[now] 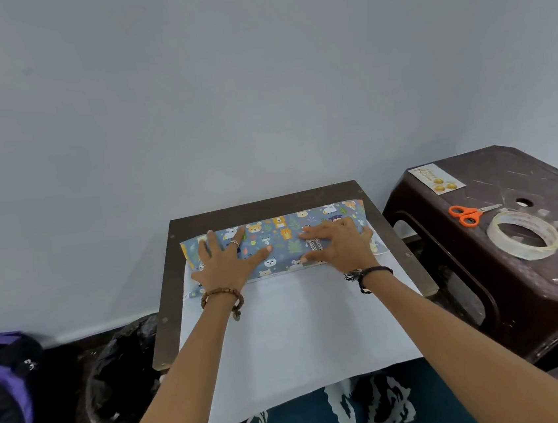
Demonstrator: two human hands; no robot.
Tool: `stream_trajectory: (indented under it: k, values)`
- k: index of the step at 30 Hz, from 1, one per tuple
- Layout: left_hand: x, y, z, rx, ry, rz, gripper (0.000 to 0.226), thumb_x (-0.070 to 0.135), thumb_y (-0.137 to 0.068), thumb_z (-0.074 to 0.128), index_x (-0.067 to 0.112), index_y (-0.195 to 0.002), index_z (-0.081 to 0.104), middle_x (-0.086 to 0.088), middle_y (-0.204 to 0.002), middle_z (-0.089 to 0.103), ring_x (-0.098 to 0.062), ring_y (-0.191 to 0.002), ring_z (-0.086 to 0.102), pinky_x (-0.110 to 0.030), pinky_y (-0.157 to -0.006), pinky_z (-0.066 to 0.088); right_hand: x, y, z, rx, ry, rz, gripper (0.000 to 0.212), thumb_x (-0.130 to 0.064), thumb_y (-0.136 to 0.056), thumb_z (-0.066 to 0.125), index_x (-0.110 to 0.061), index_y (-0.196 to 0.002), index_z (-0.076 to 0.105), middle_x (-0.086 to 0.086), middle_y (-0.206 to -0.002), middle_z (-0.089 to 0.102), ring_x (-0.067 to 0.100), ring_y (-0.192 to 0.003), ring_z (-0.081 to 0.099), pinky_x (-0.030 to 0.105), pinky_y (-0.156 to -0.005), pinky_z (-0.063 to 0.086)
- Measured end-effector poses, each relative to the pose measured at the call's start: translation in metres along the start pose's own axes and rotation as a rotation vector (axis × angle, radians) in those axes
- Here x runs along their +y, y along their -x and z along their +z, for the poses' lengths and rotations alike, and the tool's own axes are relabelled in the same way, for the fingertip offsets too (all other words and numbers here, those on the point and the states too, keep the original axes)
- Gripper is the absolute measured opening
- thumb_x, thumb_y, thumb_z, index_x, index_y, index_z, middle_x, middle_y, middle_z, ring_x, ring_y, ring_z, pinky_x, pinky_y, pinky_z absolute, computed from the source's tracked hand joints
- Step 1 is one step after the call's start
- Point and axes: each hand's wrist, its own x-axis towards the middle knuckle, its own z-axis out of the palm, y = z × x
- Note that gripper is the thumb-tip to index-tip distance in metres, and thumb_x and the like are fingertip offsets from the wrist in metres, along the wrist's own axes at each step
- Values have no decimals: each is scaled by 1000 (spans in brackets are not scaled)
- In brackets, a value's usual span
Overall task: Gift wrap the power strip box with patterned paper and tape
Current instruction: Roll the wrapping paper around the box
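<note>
A sheet of wrapping paper lies white side up (293,327) on a small dark table (171,277). Its far part is folded over toward me, showing a blue animal pattern (283,235), and covers the power strip box, which is hidden beneath. My left hand (227,261) presses flat on the left part of the folded flap, fingers spread. On the right part, my right hand (336,243) also lies flat with fingers apart. Neither hand holds anything.
A dark plastic stool (506,290) stands to the right with a roll of clear tape (524,235), orange scissors (469,214), a small card (436,179) and several cut tape bits. A black bin bag (122,376) and a purple-black backpack (4,395) sit on the floor at left.
</note>
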Motion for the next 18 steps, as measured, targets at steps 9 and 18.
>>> stream_trajectory:
  k: [9, 18]
  values:
    - [-2, 2, 4, 64, -26, 20, 78, 77, -72, 44, 46, -141, 25, -1, -156, 7, -26, -143, 4, -61, -104, 21, 0, 2, 0, 26, -21, -4, 45, -55, -68, 71, -43, -111, 63, -23, -123, 56, 11, -124, 33, 55, -106, 15]
    - [-9, 54, 23, 410, 441, 164, 22, 21, -93, 53, 16, -110, 65, 1, -126, 54, -12, -121, 46, -42, -113, 8, 2, 3, 5, 43, -31, -5, 46, -57, -67, 70, -44, -111, 63, -26, -124, 55, 9, -125, 31, 54, -109, -4]
